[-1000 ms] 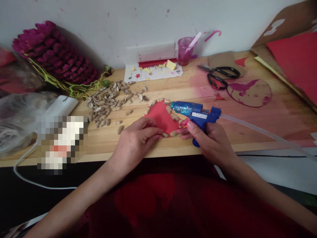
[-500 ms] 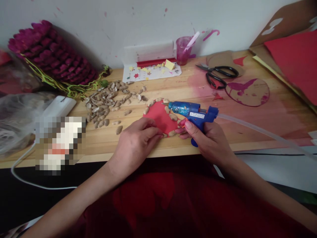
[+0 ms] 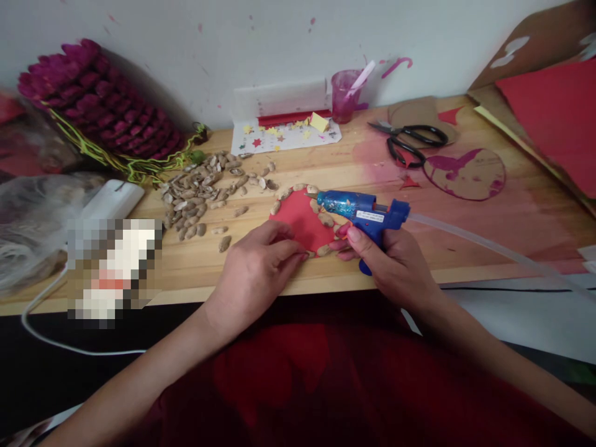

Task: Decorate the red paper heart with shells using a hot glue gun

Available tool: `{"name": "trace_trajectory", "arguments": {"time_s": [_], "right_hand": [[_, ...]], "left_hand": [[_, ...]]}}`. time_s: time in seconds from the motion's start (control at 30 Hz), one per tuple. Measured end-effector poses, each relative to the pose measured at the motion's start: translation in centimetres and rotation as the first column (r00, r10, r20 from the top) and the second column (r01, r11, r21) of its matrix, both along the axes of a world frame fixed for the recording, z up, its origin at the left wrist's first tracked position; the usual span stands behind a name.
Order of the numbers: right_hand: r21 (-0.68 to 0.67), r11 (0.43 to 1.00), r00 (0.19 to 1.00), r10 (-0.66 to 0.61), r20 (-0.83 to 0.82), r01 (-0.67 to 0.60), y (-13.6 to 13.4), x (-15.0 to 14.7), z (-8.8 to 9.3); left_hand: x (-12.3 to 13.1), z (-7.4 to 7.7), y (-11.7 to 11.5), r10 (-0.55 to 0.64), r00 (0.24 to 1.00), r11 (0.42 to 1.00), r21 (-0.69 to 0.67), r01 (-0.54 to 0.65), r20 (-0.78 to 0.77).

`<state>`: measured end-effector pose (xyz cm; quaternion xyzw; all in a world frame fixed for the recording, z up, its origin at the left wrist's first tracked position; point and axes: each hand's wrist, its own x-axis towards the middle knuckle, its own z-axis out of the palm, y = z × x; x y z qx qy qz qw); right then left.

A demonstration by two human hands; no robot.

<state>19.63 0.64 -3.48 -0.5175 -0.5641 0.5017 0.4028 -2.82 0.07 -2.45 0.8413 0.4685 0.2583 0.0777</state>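
Note:
A red paper disc (image 3: 302, 217) lies on the wooden table, with peanut shells set along its rim. Over its lower left edge bends my left hand (image 3: 256, 261), fingers closed, the tips at a peanut shell (image 3: 309, 254) that is mostly hidden under them. My right hand (image 3: 395, 267) is wrapped round a blue hot glue gun (image 3: 347, 208). The gun's nozzle points left, above the disc's upper part, and a clear glue stick (image 3: 488, 245) sticks out of its back. Left of the disc is a pile of peanut shells (image 3: 195, 192), several lying loose beside it.
Black-handled scissors (image 3: 414, 139) and a painted cardboard oval (image 3: 470, 174) lie to the right. Star confetti on white paper (image 3: 284, 143) and a purple-stained cup (image 3: 343, 99) stand by the wall. At the left are a purple pinecone-like craft (image 3: 107, 105), a white power strip (image 3: 109, 205) and a plastic bag (image 3: 37, 217).

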Motion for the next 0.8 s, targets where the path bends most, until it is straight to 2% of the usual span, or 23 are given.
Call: {"name": "trace_trajectory", "arguments": {"time_s": [0.8], "right_hand": [[-0.007, 1.0, 1.0, -0.015, -0.019, 0.014, -0.15, -0.06, -0.19]], "left_hand": [[-0.06, -0.16, -0.05, -0.013, 0.998, 1.0, -0.023, 0.014, 0.054]]}}
